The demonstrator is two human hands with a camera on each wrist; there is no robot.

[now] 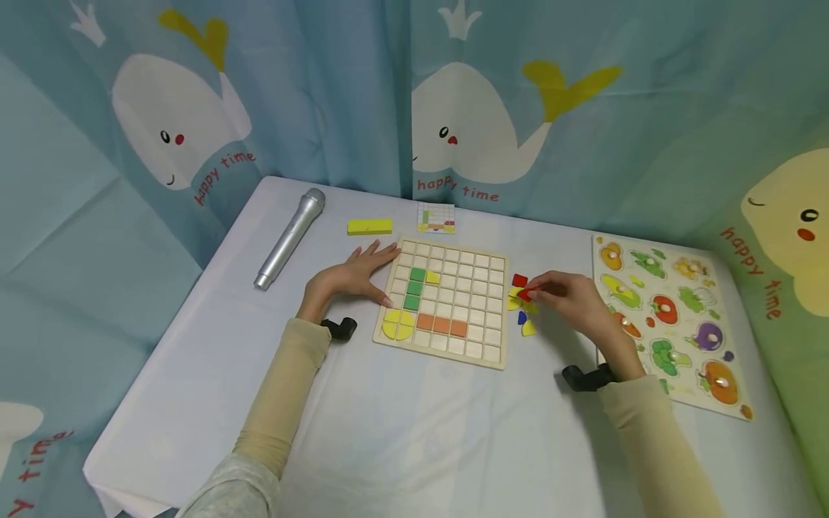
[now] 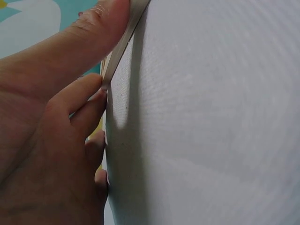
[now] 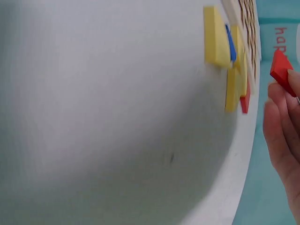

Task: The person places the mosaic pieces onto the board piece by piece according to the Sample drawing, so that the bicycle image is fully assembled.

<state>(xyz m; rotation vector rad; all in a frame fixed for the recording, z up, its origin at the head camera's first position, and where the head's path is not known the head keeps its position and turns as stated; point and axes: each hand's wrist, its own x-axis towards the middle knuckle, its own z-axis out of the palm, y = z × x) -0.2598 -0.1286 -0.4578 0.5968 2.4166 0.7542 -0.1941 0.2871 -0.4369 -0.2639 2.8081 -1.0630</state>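
A wooden grid board (image 1: 479, 302) lies flat on the table. On its left part sit green squares (image 1: 415, 288), orange squares (image 1: 442, 326), a yellow circle of quarter pieces (image 1: 398, 324) and a single yellow piece (image 1: 432, 278). My left hand (image 1: 352, 277) touches the board's left edge, thumb and fingers spread apart. Just right of the board, my right hand (image 1: 573, 302) pinches a red piece (image 3: 282, 71) between thumb and fingertips, held up off the table. Below it are loose yellow pieces (image 1: 529, 329), a blue piece (image 1: 522, 317) and another red piece (image 1: 519, 280).
Behind the board lie a small pattern card (image 1: 436, 218) and a yellow box (image 1: 370, 226). A silver toy microphone (image 1: 288, 241) rests at the back left. The vegetable peg puzzle (image 1: 689, 385) lies on the right, under my right forearm. Curtains with whales surround the table.
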